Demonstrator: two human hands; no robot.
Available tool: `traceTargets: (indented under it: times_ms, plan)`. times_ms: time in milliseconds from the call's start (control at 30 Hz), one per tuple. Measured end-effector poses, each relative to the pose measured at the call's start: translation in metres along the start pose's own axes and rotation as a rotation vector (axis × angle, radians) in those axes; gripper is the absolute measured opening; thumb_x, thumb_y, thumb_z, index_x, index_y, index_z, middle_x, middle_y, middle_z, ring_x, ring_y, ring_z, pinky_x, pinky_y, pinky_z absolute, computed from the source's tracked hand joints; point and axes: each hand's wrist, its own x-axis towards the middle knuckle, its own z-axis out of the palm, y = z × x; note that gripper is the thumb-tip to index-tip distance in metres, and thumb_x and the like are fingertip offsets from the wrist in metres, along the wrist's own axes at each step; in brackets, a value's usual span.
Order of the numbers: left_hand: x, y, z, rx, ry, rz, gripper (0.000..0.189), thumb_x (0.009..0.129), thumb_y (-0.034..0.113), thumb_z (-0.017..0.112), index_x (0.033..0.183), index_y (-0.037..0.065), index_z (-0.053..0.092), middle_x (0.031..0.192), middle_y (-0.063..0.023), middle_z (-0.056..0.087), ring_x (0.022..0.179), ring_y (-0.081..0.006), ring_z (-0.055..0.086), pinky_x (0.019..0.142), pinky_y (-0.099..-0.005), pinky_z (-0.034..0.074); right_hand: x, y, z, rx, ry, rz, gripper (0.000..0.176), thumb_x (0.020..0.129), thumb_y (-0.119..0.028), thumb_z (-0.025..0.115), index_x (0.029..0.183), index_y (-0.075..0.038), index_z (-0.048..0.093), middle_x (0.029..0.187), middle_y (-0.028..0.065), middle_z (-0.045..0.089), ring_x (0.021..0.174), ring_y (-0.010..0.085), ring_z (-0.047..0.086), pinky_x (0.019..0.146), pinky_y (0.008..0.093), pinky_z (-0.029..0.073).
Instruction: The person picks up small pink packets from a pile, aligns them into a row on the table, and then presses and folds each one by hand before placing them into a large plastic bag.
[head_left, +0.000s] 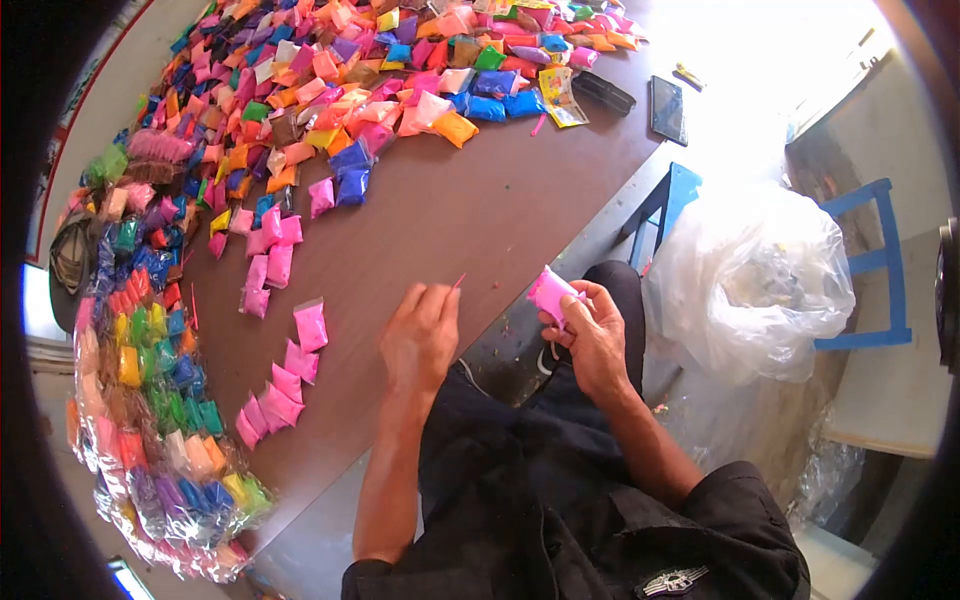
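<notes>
My right hand [592,338] is closed on a small pink packet [551,293], pinched between thumb and fingers beyond the table's near edge. My left hand [421,335] is over the table with its fingers curled and slightly blurred. A thin pink stick [460,280] pokes out from its fingertips. To the left of that hand, several pink packets [284,392] lie in a loose, overlapping row on the brown table [420,215]. One more pink packet [311,326] lies at the upper end of the row.
A large heap of colourful packets [300,90] covers the table's far side. Bagged packets [150,400] line the left edge. A black case [604,93] and a phone [669,109] lie at the far right. A clear plastic bag [750,285] stands beside a blue chair [885,262].
</notes>
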Motion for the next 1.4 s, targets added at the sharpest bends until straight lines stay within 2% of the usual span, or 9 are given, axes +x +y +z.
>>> traceTargets:
  times_ms: [200,300,533,633,800,967,1167,1200,1400]
  plan:
    - [-0.004,0.032,-0.003,0.050,-0.371,0.224,0.012,0.104,0.021,0.071,0.095,0.013,0.071,0.089,-0.0080,0.066,0.078,-0.0354,0.074,0.064,-0.0466,0.058,-0.003,-0.008,-0.006,-0.029,0.036,0.006,0.031,0.109,-0.021,0.070,0.130,-0.003,0.060,0.116,0.0110,0.073,0.093,0.0182,0.076,0.073,0.0297,0.064]
    - [-0.026,0.034,-0.021,-0.142,-0.312,0.192,0.009,0.103,0.018,0.073,0.097,0.011,0.072,0.088,-0.0100,0.066,0.076,-0.0347,0.073,0.064,-0.0466,0.057,0.002,-0.006,-0.011,-0.039,0.030,-0.002,0.031,0.108,-0.020,0.071,0.130,-0.002,0.061,0.116,0.0100,0.073,0.094,0.0178,0.076,0.073,0.0295,0.064]
    - [-0.073,-0.011,-0.050,-0.009,-0.093,-0.191,0.013,0.100,0.016,0.079,0.091,0.006,0.076,0.086,-0.0135,0.071,0.076,-0.0315,0.071,0.067,-0.0432,0.054,-0.005,0.007,0.000,-0.038,-0.117,0.031,0.038,0.106,-0.017,0.073,0.137,0.001,0.062,0.119,0.0096,0.073,0.100,0.0153,0.073,0.083,0.0316,0.064]
    - [-0.086,0.016,-0.047,0.002,-0.235,-0.046,0.010,0.100,0.013,0.078,0.093,0.007,0.076,0.086,-0.0129,0.070,0.074,-0.0315,0.071,0.065,-0.0427,0.054,-0.012,0.017,0.007,-0.032,-0.164,0.089,0.039,0.106,-0.017,0.073,0.138,0.003,0.063,0.121,0.0097,0.072,0.100,0.0146,0.072,0.086,0.0320,0.064]
    - [-0.078,0.020,-0.044,-0.150,-0.029,-0.137,0.006,0.097,0.009,0.082,0.096,0.007,0.076,0.084,-0.0104,0.070,0.073,-0.0286,0.073,0.062,-0.0412,0.055,-0.023,0.024,0.014,-0.015,-0.199,0.157,0.035,0.110,-0.017,0.068,0.139,0.002,0.063,0.120,0.0110,0.073,0.101,0.0163,0.074,0.086,0.0305,0.065]
    - [-0.065,0.031,-0.036,-0.132,-0.053,0.031,0.005,0.097,0.008,0.081,0.098,0.008,0.076,0.084,-0.0094,0.069,0.069,-0.0288,0.072,0.059,-0.0405,0.054,-0.033,0.030,0.032,0.013,-0.204,0.213,0.034,0.112,-0.018,0.064,0.138,0.003,0.062,0.117,0.0111,0.074,0.098,0.0168,0.075,0.087,0.0319,0.067]
    - [-0.049,0.012,-0.016,-0.026,-0.081,0.063,0.007,0.098,0.007,0.078,0.098,0.009,0.071,0.086,-0.0088,0.068,0.071,-0.0318,0.073,0.058,-0.0430,0.055,-0.033,0.030,0.036,-0.104,-0.265,0.169,0.032,0.112,-0.014,0.062,0.136,0.008,0.062,0.109,0.0096,0.073,0.095,0.0142,0.074,0.088,0.0322,0.067]
    - [-0.047,0.011,-0.014,-0.012,-0.037,0.037,0.019,0.099,0.010,0.077,0.086,0.011,0.062,0.080,-0.0056,0.062,0.069,-0.0292,0.071,0.056,-0.0431,0.054,-0.033,0.031,0.037,-0.107,-0.258,0.166,0.032,0.112,-0.014,0.062,0.136,0.008,0.063,0.109,0.0095,0.073,0.096,0.0140,0.074,0.087,0.0323,0.067]
    - [-0.053,0.023,-0.015,-0.097,-0.064,0.085,0.012,0.098,0.008,0.077,0.092,0.008,0.067,0.083,-0.0095,0.065,0.070,-0.0320,0.072,0.058,-0.0430,0.055,-0.034,0.043,0.038,-0.129,-0.223,0.093,0.033,0.112,-0.013,0.062,0.137,0.008,0.062,0.105,0.0090,0.075,0.089,0.0128,0.074,0.079,0.0306,0.064]
